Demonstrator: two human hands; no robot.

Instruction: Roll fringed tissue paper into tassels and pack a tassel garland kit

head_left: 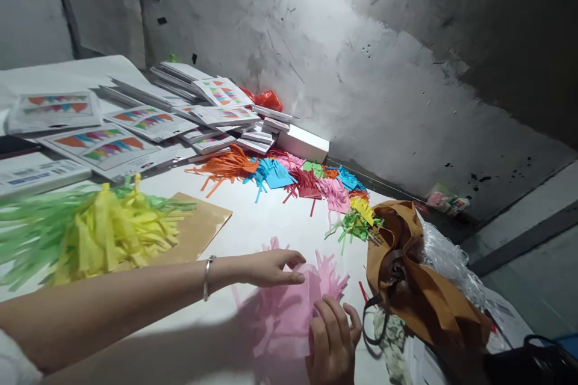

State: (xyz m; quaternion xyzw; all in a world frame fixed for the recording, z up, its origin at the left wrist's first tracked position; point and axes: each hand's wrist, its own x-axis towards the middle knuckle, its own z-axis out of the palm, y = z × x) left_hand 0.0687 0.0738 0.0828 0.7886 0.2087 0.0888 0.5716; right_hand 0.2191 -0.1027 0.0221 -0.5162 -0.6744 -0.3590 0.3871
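A pink fringed tissue paper (293, 313) lies on the white table in front of me, its cut strips fanning out at the left and far right. My left hand (271, 267), with a silver bangle on the wrist, is over its far edge; thumb and fingers are apart. At the near right side, my right hand (334, 337) has its fingers curled around the paper's edge; its thumb is hidden. Left of my hands, yellow tissue fringe (112, 228) and green tissue fringe (31, 222) lie partly over a brown paper sheet (208, 222).
Flat printed packs (103, 147) are piled at the back left. A row of folded coloured tissue bundles (307, 183) runs along the wall side, by a white box (303, 143). A brown bag (424, 289) and clear plastic (447, 258) stand at right.
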